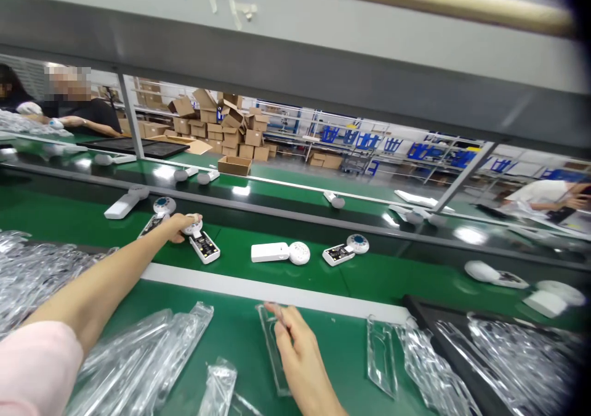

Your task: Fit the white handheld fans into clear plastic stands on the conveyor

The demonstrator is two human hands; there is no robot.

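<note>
My left hand (182, 226) reaches far forward with its fingers closed on the round head of a white handheld device; the body (205, 247) points toward me and exposes a dark circuit board. Just behind that hand is a similar white device (164, 205) with a blue-ringed head, partly hidden by my forearm. Nearer to me, my right hand (298, 342) grips a clear plastic cover (273, 351) along its side, low over the green bench. To the right of it lies another clear cover (381, 357).
On the green belt (295, 284) lie a face-down white device (270, 252) and an open one (339, 254). Bundles of clear plastic parts (161, 354) lie front left. A black tray (427, 317) holds more at right. An overhead beam (295, 77) crosses above; co-workers sit opposite.
</note>
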